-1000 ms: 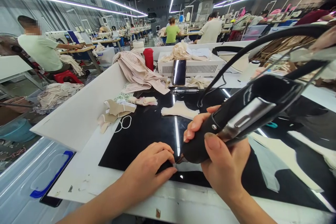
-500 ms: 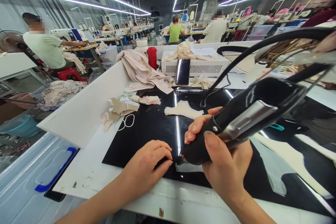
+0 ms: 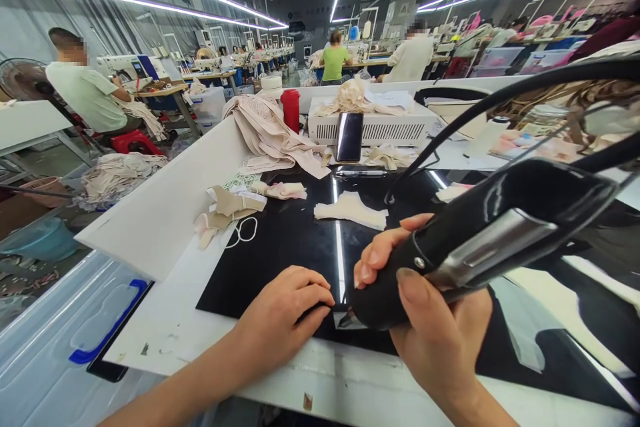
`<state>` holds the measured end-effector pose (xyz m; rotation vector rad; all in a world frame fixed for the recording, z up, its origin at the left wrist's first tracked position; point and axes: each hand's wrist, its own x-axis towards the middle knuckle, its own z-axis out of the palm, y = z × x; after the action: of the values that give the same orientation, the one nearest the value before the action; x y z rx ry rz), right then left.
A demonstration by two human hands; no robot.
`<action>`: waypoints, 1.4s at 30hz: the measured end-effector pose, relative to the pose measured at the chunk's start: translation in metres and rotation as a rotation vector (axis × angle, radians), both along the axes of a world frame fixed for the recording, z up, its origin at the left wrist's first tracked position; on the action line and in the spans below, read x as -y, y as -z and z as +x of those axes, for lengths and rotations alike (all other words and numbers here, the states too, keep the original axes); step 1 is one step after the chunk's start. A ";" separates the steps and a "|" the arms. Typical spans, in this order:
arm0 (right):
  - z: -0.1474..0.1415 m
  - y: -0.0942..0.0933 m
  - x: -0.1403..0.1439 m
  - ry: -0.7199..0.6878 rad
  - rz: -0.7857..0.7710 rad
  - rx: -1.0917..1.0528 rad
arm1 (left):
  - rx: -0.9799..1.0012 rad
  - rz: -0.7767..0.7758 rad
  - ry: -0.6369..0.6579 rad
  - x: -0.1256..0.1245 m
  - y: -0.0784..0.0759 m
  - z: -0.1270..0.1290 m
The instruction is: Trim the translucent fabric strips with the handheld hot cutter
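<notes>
My right hand (image 3: 440, 327) is wrapped round a black handheld tool (image 3: 480, 233) with a silver lever and a thick cable. Its dark tip points down and left, over a small translucent grey piece (image 3: 345, 321) near the front edge of the black board (image 3: 280, 247). The tool and my hand hide part of that piece. My left hand (image 3: 285, 310) rests on the board just left of the tip, fingers bent and thumb close to the forefinger. Whatever lies between those fingertips, if anything, is hidden. Beyond both hands lies a cream fabric piece (image 3: 351, 209).
Fabric scraps with a white elastic loop (image 3: 243, 231) lie at the left. A phone (image 3: 349, 137) leans on a vented white box (image 3: 390, 128), beside a red cup (image 3: 291, 110). Pale cut pieces (image 3: 555, 293) lie at the right. Co-workers sit further back.
My right hand and the tool have shifted slightly right and down. My left hand has slid a little right. At the far left, a co-worker's arm has drawn in.
</notes>
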<state>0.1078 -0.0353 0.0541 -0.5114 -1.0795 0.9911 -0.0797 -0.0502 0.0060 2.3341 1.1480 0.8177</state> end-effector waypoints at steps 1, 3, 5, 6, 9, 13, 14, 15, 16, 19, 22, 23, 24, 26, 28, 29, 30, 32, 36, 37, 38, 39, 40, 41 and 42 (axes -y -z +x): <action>0.001 -0.001 0.000 -0.005 -0.002 0.000 | -0.020 0.012 0.021 0.001 0.000 -0.001; 0.007 -0.005 -0.002 0.007 -0.003 0.009 | -0.062 0.046 0.080 0.001 -0.002 -0.003; 0.017 -0.012 -0.004 0.061 -0.007 0.017 | -0.094 0.076 0.153 -0.001 -0.005 -0.004; 0.023 -0.015 -0.006 0.096 -0.006 0.014 | -0.106 0.087 0.187 -0.003 -0.008 -0.004; 0.040 -0.024 -0.011 0.190 -0.019 -0.016 | -0.137 0.108 0.272 -0.018 -0.015 -0.001; 0.052 -0.026 -0.015 0.238 -0.059 -0.017 | -0.125 0.023 0.400 -0.043 -0.021 0.010; 0.053 -0.025 -0.015 0.244 -0.061 -0.013 | -0.110 -0.019 0.431 -0.049 -0.022 0.013; 0.053 -0.024 -0.014 0.249 -0.061 -0.010 | -0.098 -0.059 0.458 -0.053 -0.022 0.016; 0.053 -0.022 -0.014 0.252 -0.059 -0.006 | -0.096 -0.100 0.481 -0.056 -0.023 0.018; 0.051 -0.019 -0.012 0.248 -0.052 -0.001 | -0.147 -0.190 0.520 -0.061 -0.023 0.023; 0.048 -0.017 -0.013 0.237 -0.037 -0.004 | -0.193 -0.228 0.524 -0.062 -0.023 0.025; 0.047 -0.016 -0.014 0.234 -0.030 -0.002 | -0.194 -0.234 0.524 -0.061 -0.022 0.025; 0.046 -0.016 -0.015 0.234 -0.025 0.003 | -0.189 -0.241 0.524 -0.061 -0.021 0.026; 0.044 -0.014 -0.018 0.233 -0.018 0.010 | -0.176 -0.255 0.522 -0.061 -0.020 0.026; 0.043 -0.014 -0.021 0.230 -0.016 0.004 | -0.169 -0.267 0.517 -0.061 -0.019 0.026; 0.042 -0.013 -0.022 0.228 -0.017 -0.001 | -0.169 -0.271 0.514 -0.061 -0.018 0.027; 0.041 -0.013 -0.023 0.228 -0.019 -0.008 | -0.168 -0.273 0.511 -0.061 -0.018 0.027; 0.040 -0.012 -0.025 0.223 -0.024 -0.013 | -0.159 -0.266 0.505 -0.061 -0.017 0.028; 0.038 -0.008 -0.025 0.193 -0.024 -0.007 | -0.109 -0.250 0.514 -0.061 -0.016 0.029; 0.038 -0.008 -0.024 0.186 -0.023 -0.005 | -0.103 -0.254 0.516 -0.061 -0.015 0.029; 0.038 -0.007 -0.024 0.182 -0.025 -0.003 | -0.100 -0.261 0.518 -0.061 -0.015 0.028; 0.038 -0.007 -0.023 0.179 -0.024 0.000 | -0.101 -0.268 0.519 -0.061 -0.014 0.028; 0.038 -0.006 -0.022 0.178 -0.022 0.002 | -0.101 -0.274 0.518 -0.060 -0.014 0.028; 0.039 -0.006 -0.021 0.178 -0.018 0.003 | -0.101 -0.277 0.517 -0.060 -0.013 0.028; 0.039 -0.006 -0.020 0.181 -0.013 0.003 | -0.099 -0.280 0.517 -0.060 -0.012 0.028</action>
<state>0.1468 -0.0150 0.0599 -0.6108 -1.0111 0.8388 -0.0516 0.0099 0.0184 2.2909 0.5941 0.3349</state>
